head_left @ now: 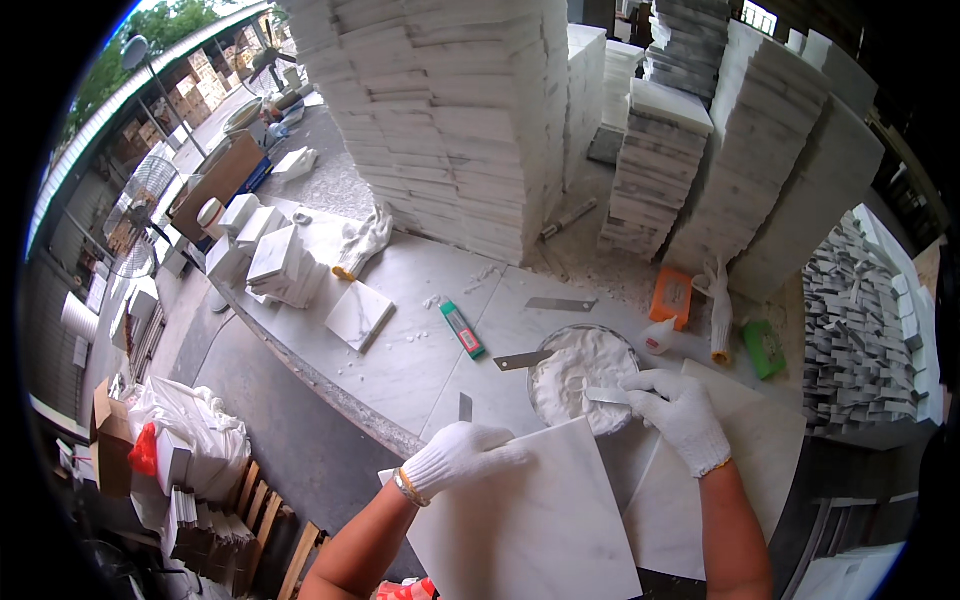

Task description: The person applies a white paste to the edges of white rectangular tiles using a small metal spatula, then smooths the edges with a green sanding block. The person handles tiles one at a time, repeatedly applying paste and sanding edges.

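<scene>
My left hand (462, 460), in a white knit glove, grips the upper left edge of a square white marble tile (535, 515), its fingers lying over the face. Just above the knuckles a short metal blade (465, 407) sticks up; whether the hand holds it, I cannot tell. My gloved right hand (680, 415) pinches a flat metal blade (607, 396) that reaches over a round bowl of white paste (572, 378). A darker blade (523, 360) rests across the bowl's left rim. Another loose blade (561, 304) lies beyond the bowl.
Tall stacks of marble slabs (450, 110) stand at the back. A green box (462, 330), a small tile (360, 316) and tile blocks (283, 265) lie left. An orange box (671, 298), white bottle (657, 337) and bright green box (764, 349) stand right. Another tile (740, 440) lies under my right forearm.
</scene>
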Motion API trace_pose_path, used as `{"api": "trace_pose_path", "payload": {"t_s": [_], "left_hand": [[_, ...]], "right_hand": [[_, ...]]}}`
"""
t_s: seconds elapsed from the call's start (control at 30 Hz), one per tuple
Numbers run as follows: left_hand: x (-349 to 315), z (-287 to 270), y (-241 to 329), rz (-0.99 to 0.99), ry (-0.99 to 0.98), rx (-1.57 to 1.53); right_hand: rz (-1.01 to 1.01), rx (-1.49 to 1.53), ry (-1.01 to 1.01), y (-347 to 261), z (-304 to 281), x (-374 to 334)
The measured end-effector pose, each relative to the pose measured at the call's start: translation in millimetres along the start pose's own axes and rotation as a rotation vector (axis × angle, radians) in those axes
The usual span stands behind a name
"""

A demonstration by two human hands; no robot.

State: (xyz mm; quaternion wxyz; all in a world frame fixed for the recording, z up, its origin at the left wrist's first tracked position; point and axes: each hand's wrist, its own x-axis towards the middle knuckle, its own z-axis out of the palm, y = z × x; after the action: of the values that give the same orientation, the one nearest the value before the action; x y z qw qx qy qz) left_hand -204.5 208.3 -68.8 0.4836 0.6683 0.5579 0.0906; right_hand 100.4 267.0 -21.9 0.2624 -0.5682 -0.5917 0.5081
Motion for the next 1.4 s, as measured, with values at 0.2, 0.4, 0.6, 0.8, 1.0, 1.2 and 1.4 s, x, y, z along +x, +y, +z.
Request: {"api": "trace_pose_path", "payload": {"t_s": [0.2, 0.4, 0.6, 0.8, 1.0, 1.2, 1.4], "left_hand": [[0, -2, 4, -0.011, -0.009, -0.028], [-1, -7, 12, -0.087, -0.045, -0.005], [0, -5, 7, -0.073, -0.041, -0.017], [1, -2, 3, -0.041, -0.033, 0.01], [0, -1, 2, -0.026, -0.017, -0.003], [1, -2, 4, -0.057, -0.03, -0.024], [0, -3, 6, -0.048, -0.023, -0.01]], "right_hand": [[0.044, 0.112, -0.023, 7, -3, -2], [0.089, 0.2, 0.006, -14, -6, -16], [0.056, 0.189, 0.032, -9, -3, -24], [0.02, 0.168, 0.047, -2, -1, -28], [-0.072, 0.064, 0.091, -3, 1, -28], [-0.114, -0.023, 0.154, 2, 4, -18], [-0.094, -0.067, 0.075, 16, 4, -7]]}}
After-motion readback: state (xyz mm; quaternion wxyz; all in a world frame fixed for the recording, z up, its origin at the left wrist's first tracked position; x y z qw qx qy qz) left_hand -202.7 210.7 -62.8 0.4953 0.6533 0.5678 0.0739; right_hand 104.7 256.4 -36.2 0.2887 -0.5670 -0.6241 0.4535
